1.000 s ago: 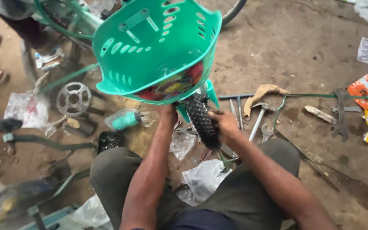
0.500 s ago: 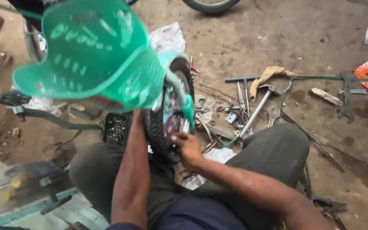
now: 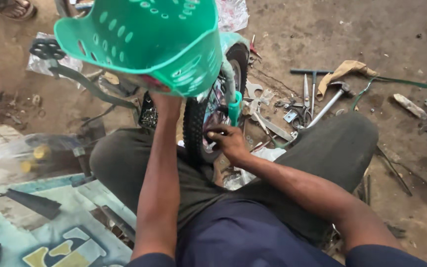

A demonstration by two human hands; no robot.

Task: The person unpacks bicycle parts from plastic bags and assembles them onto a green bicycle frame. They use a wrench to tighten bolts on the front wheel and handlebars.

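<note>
The small teal bicycle's black knobby rubber wheel (image 3: pixel 197 129) now stands upright between the person's knees on the floor, swung closer than a second ago. The right hand (image 3: pixel 229 142) has moved to the hub, fingers pinched on it. The left hand (image 3: pixel 166 103) reaches under the green perforated plastic basket (image 3: pixel 147 42); whether its fingers grip cannot be told.

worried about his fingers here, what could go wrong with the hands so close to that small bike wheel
The right hand has its fingers at the hub of the black tyre; if the wheel turns, they could get pinched. The left hand is hidden under the green basket, so the grip there can't be checked and the bike might tip. Loose tools such as the hammer lie close by the knee and could be knocked or knelt on.
</note>
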